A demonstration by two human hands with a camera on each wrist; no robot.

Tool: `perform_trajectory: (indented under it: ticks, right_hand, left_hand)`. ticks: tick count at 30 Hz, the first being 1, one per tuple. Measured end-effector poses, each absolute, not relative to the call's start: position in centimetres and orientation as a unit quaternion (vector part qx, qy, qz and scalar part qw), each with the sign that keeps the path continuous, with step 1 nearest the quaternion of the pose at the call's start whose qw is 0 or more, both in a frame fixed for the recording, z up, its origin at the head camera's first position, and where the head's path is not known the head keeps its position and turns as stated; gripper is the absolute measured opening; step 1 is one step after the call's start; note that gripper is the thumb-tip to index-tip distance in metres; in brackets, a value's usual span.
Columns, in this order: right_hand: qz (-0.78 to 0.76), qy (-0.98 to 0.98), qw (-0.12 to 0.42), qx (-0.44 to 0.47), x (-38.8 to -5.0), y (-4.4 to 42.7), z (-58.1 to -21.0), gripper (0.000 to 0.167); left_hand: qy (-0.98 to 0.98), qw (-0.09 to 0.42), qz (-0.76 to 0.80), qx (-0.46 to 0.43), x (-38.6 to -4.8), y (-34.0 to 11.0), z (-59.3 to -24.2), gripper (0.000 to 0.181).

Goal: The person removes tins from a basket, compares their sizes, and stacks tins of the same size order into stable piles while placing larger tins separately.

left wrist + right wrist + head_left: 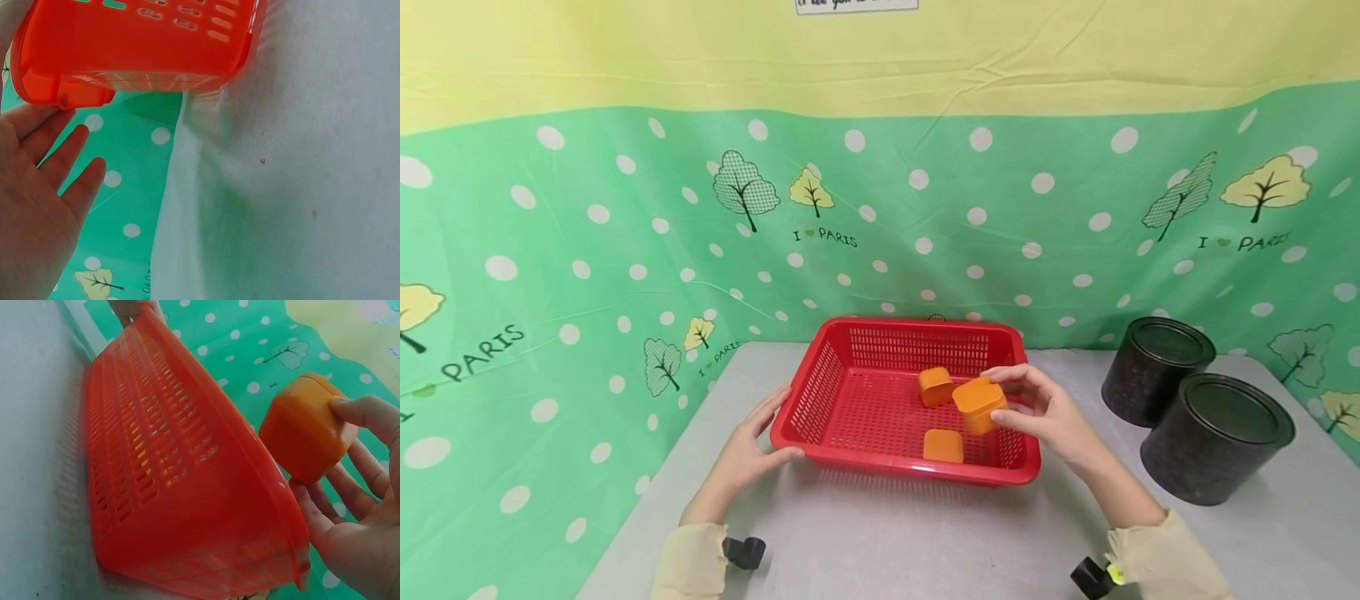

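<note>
A red plastic basket (880,462) with slotted walls stands on the table. At its left front corner my left hand (751,447) holds the rim, thumb along the front and fingers at the left side; the left wrist view shows these fingers (65,147) stretched out below the rim. Over the basket's right end, my right hand (1051,414) pinches a small rounded orange box (980,404) between thumb and fingers. In the right wrist view the orange box (306,428) is above the rim. Inside lie an orange piece (936,387) towards the back and another orange piece (943,446) by the front wall.
Two dark lidded cans (1159,367) stand on the right of the grey-white table (880,542). A green and yellow printed curtain (880,200) hangs behind the table and along its left side.
</note>
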State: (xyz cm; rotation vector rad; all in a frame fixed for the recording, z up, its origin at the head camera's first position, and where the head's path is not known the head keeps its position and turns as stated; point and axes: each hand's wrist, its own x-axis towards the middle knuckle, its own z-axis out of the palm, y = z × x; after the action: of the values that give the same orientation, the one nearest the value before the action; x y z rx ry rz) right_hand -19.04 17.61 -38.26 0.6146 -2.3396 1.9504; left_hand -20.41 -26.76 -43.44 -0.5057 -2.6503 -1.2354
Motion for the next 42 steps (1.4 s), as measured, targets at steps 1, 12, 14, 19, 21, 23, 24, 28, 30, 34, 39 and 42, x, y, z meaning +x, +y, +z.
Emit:
perform_trajectory:
  ticks: [1, 12, 14, 19, 21, 23, 24, 28, 30, 34, 39, 42]
  right_hand:
    - [0.628, -0.752, 0.025, 0.197, -19.0, 17.7, -38.3, 0.041]
    - [0.663, -0.723, 0.072, 0.182, -18.3, 19.5, -38.2, 0.036]
    - [0.665, -0.721, 0.081, 0.178, -18.1, 19.8, -38.3, 0.036]
    - [0.658, -0.730, 0.102, 0.151, -18.0, 20.8, -38.5, 0.036]
    - [0.664, -0.727, 0.108, 0.137, -17.9, 21.2, -38.7, 0.036]
    - [0.673, -0.720, 0.113, 0.123, -17.9, 21.5, -38.9, 0.037]
    - [0.680, -0.715, 0.115, 0.115, -17.9, 21.7, -39.0, 0.037]
    - [0.694, -0.701, 0.137, 0.091, -17.8, 22.5, -39.4, 0.036]
    - [0.693, -0.699, 0.156, 0.081, -17.9, 22.8, -39.7, 0.037]
    - [0.680, -0.706, 0.194, 0.045, -18.0, 23.4, -40.1, 0.038]
    - [0.665, -0.717, 0.210, -0.002, -18.3, 23.9, -40.5, 0.039]
    - [0.634, -0.746, 0.202, -0.026, -18.4, 24.3, -40.8, 0.039]
  left_hand:
    - [-0.890, 0.087, -0.415, -0.169, -20.4, -26.8, -43.4, 0.095]
    - [-0.890, 0.087, -0.414, -0.170, -20.4, -26.7, -43.5, 0.094]
    - [-0.890, 0.087, -0.415, -0.170, -20.4, -26.7, -43.4, 0.094]
    - [-0.890, 0.085, -0.416, -0.168, -20.4, -26.7, -43.4, 0.094]
    - [-0.890, 0.085, -0.416, -0.166, -20.3, -26.7, -43.4, 0.094]
    - [-0.891, 0.085, -0.414, -0.166, -20.3, -26.7, -43.3, 0.095]
    - [-0.891, 0.085, -0.414, -0.166, -20.3, -26.7, -43.3, 0.095]
    - [-0.890, 0.084, -0.417, -0.166, -20.3, -26.7, -43.3, 0.095]
    - [-0.889, 0.084, -0.418, -0.166, -20.3, -26.7, -43.3, 0.095]
    - [-0.891, 0.085, -0.414, -0.166, -20.4, -26.7, -43.3, 0.095]
    - [-0.892, 0.085, -0.411, -0.167, -20.5, -26.8, -43.4, 0.095]
    - [-0.892, 0.086, -0.410, -0.167, -20.6, -26.8, -43.5, 0.095]
